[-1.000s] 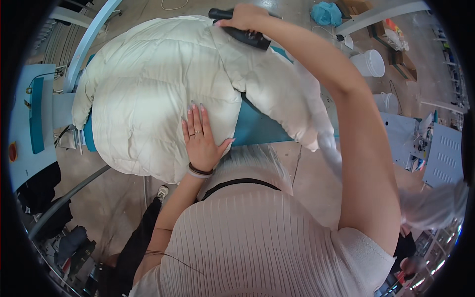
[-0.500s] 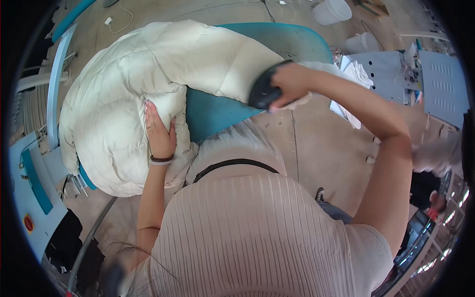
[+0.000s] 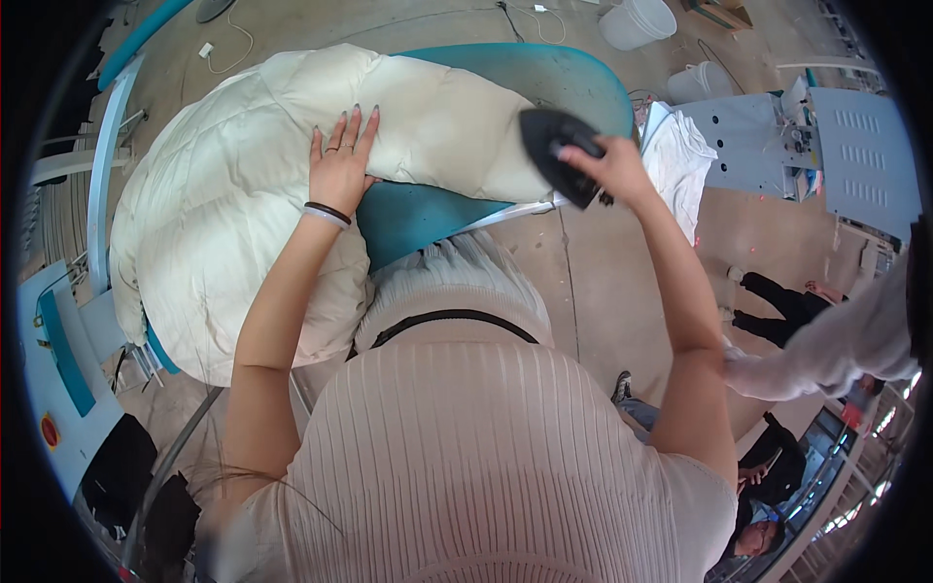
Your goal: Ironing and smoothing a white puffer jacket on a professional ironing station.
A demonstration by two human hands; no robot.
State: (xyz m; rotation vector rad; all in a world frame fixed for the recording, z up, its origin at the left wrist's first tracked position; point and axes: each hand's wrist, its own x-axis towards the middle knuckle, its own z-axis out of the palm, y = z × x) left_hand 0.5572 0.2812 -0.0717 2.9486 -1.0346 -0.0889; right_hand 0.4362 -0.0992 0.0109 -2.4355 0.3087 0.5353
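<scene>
A cream quilted puffer jacket (image 3: 228,146) is spread over a teal ironing board (image 3: 428,219), with one sleeve stretched to the right. My left hand (image 3: 340,160) lies flat on the jacket near the base of that sleeve, fingers spread. In my right hand (image 3: 617,170) is a black iron (image 3: 556,146), gripped by its handle. The iron is at the sleeve's right end; whether its sole touches the fabric I cannot tell. Part of the board shows below the sleeve and behind it.
White cloth (image 3: 680,160) hangs at the board's right end, beside a grey metal machine (image 3: 748,146). Two white buckets stand on the floor behind, one of them a bucket (image 3: 637,24) at the far right. A blue-grey cabinet (image 3: 73,360) stands left. Other people are at the right.
My left hand has slid up the jacket toward the sleeve, fingers now spread wider. The iron has moved slightly right and turned, and my right elbow has come in closer.
</scene>
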